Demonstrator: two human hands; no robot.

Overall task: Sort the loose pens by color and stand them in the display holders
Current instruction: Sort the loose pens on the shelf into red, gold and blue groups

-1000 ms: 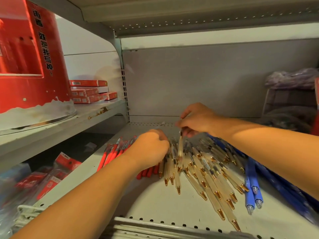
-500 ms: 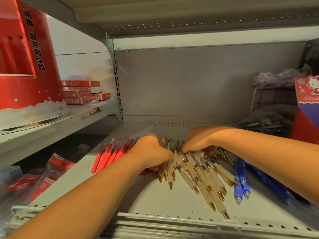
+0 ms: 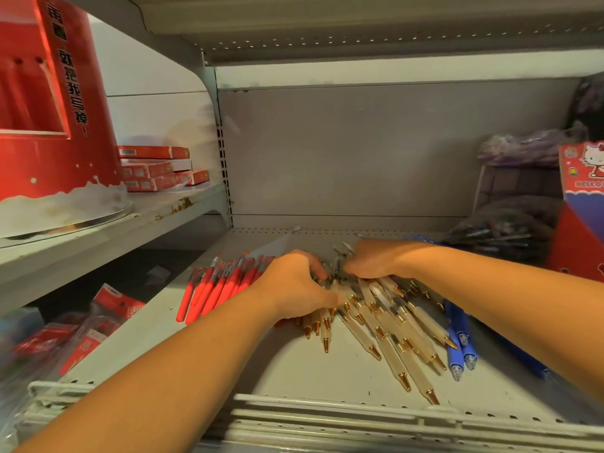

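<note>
Toward the middle of the shelf [image 3: 294, 364], just ahead of its back edge, both hands are pressed into the heap of cream pens [image 3: 385, 322] whose gold tips fan out toward the front rail [image 3: 327, 410]. The left hand [image 3: 294, 286] lies curled over the heap's left side, next to the row of red pens [image 3: 215, 289] that runs toward the shelf's left edge; the right hand [image 3: 376, 261] is cupped over the heap's far end. The fingers of both hands bend down around the pen barrels, but they are buried among them, so I cannot tell whether either hand has closed a firm hold or is only raking. Blue pens [image 3: 457, 338] lie on the heap's right side, touching the outermost cream ones. The step in hand looks like gathering the cream pens into one bundle. To do it well, I would draw both hands inward together, squaring the tips in one direction, and keep the left hand's heel from dragging red pens in. The splayed pens nearest the front rail will probably need a second sweep. No display holder shows clearly; the red stand [image 3: 49, 109] on the upper left shelf may be one.
</note>
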